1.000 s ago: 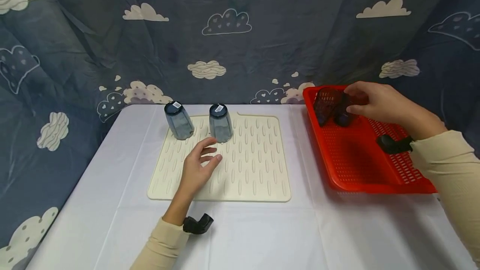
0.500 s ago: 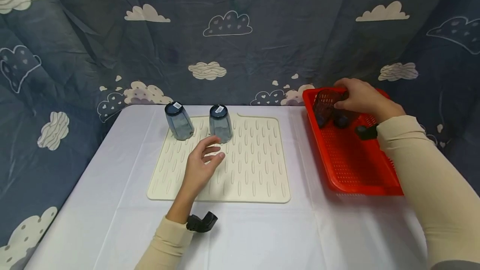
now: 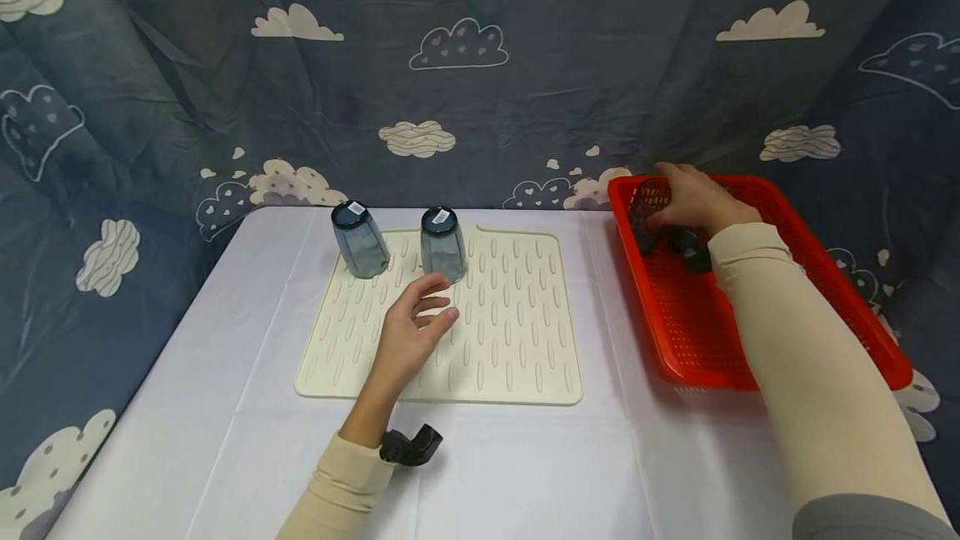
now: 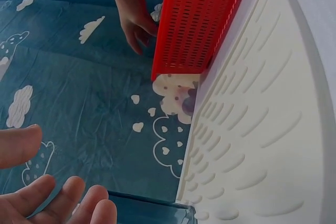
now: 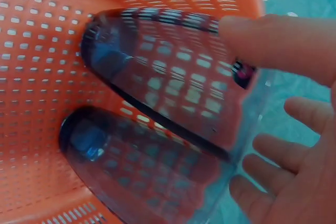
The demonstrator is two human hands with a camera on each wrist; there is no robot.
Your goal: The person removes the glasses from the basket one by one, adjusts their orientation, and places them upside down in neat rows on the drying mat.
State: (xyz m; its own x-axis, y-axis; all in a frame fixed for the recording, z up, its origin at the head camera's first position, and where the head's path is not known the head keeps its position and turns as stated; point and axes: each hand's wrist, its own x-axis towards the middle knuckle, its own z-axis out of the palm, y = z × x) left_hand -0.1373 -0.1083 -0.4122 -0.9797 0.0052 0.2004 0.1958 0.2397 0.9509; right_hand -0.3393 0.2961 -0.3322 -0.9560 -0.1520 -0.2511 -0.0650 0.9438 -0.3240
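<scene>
Two blue-tinted drinking glasses lie in the red basket (image 3: 662,357) on the right. My right hand (image 3: 693,202) reaches over the basket's far left end. In the right wrist view its thumb overlaps the wide end of the upper glass (image 5: 173,82), while the fingers (image 5: 283,153) stay spread beyond the rim. The lower glass (image 5: 142,166) lies alongside. My left hand (image 3: 412,332) hovers over the cream drying mat (image 3: 517,340), fingers loosely bent and holding nothing. Just beyond its fingertips a glass (image 3: 442,248) stands upside down, with another upturned glass (image 3: 360,242) to its left.
A white cloth (image 3: 525,473) covers the table. Behind it hangs a dark blue curtain (image 3: 465,98) with a cloud print. The basket's perforated walls rise around the two glasses inside. Both upturned glasses stand at the mat's far left part.
My right hand has moved left inside the basket's far end, and its forearm has swung inward across the basket. My left hand has drifted slightly right. The glasses on the mat stay put.
</scene>
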